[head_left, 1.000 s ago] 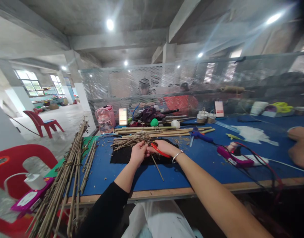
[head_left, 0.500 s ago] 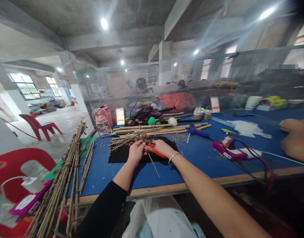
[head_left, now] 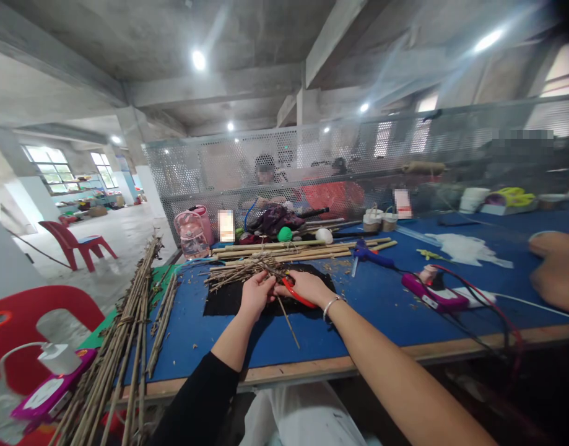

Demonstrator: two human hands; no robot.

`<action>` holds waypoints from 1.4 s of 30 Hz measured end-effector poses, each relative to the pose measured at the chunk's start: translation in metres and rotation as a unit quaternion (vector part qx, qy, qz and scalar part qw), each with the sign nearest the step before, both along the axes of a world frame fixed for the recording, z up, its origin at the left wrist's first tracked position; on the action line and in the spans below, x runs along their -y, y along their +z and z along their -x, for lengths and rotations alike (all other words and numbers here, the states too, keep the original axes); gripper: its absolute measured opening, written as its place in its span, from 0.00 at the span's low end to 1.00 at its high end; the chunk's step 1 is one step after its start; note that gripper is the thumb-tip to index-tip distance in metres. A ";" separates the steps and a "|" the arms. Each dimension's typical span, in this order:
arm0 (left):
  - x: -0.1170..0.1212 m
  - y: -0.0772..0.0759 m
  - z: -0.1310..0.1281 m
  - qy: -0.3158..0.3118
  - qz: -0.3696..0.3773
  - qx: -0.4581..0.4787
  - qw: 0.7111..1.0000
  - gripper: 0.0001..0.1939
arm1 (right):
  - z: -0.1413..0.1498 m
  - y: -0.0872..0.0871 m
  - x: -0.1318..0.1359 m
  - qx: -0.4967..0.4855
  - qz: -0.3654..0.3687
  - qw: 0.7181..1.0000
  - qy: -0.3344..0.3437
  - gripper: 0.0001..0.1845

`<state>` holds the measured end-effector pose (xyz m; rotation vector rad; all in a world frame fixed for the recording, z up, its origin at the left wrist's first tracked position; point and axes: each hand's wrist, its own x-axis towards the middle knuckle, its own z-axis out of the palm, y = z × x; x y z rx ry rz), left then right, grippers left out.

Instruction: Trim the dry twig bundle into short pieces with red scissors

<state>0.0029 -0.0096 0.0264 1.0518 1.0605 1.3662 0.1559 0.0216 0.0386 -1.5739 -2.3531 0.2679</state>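
My left hand (head_left: 255, 296) is closed round a thin dry twig (head_left: 284, 313) over a black cloth (head_left: 228, 298) on the blue table (head_left: 358, 316). The twig slants down toward the table's front edge. My right hand (head_left: 306, 288), with a silver bangle at the wrist, is closed on red-handled scissors (head_left: 296, 293) right beside the left hand. A bundle of short twigs (head_left: 240, 272) lies just beyond both hands on the cloth.
Long bamboo sticks (head_left: 293, 249) lie across the table behind. A pink glue gun (head_left: 433, 294) with cords sits right, a blue tool (head_left: 370, 253) nearby. Long reeds (head_left: 126, 334) lean off the left edge. People sit behind a mesh screen (head_left: 312, 161). Another person's arm (head_left: 556, 266) rests far right.
Both hands stay together at the twig and scissors with small finger shifts. The camera has swayed slightly, so the whole scene has moved a little in the frame.
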 end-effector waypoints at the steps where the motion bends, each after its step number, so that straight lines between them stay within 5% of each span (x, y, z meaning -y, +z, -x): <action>1: 0.000 -0.001 0.000 0.002 -0.001 0.001 1.000 0.24 | 0.001 -0.001 0.000 -0.007 0.003 1.000 0.002 0.31; 42: -0.003 -0.006 0.005 0.061 -0.014 -0.074 0.995 0.19 | 0.004 -0.007 0.009 0.022 -0.006 0.999 -0.034 0.34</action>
